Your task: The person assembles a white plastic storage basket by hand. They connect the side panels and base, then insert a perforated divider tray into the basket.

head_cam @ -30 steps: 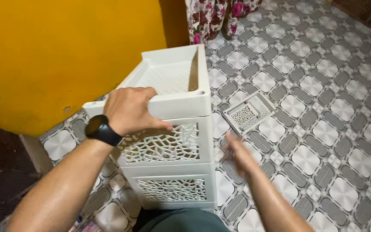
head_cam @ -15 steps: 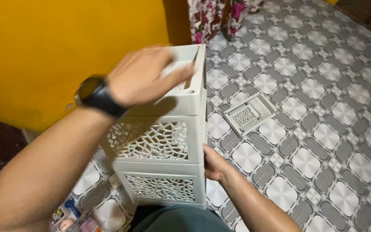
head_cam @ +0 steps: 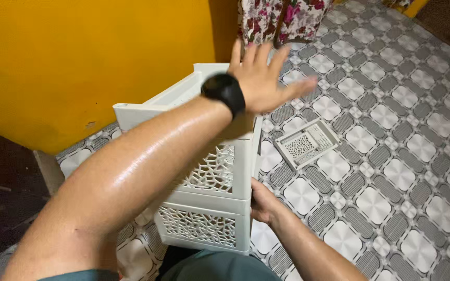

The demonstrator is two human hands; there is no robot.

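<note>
The left hand (head_cam: 263, 78) hovers spread open above the upright white crate stack (head_cam: 209, 177); the right hand (head_cam: 264, 202) presses flat against its lower right side.

The stacked drawer unit (head_cam: 209, 182) is moulded from off-white plastic with a matt to faintly satin finish; its drawer fronts are pierced with an openwork lattice, while the frame is smooth. The loose panel (head_cam: 308, 143) on the floor is made of the same pale plastic, partly latticed. The floor (head_cam: 391, 171) is covered with a smooth, slightly glossy patterned sheet. The wall (head_cam: 79, 57) is coated in matt yellow paint. The wristwatch (head_cam: 225, 91) is finished in matt black. Floral printed cloth (head_cam: 282, 21) is seen.
</note>
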